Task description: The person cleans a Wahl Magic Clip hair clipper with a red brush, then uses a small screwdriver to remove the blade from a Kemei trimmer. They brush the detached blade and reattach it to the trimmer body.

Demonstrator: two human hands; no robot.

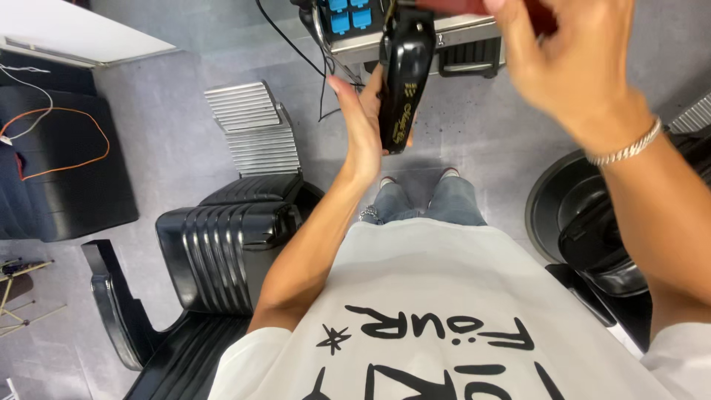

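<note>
Nearest the camera is a white printed shirt (pixel 444 318), then jeans and shoe tips over the grey floor (pixel 170 148). Above them the left hand (pixel 363 130) grips a black clipper (pixel 404 74) upright, the body lying along the palm with fingers wrapped behind, blade end up, which leaves the top free to work on. The right hand (pixel 570 63), blurred, with a bracelet (pixel 626 152) at the wrist, curls over the clipper's top; I cannot tell what it pinches. A black chair (pixel 215 252) stands at left, and a case (pixel 415 33) lies beyond.

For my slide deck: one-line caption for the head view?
Left hand holds a black hair clipper; right hand works at its top.
</note>
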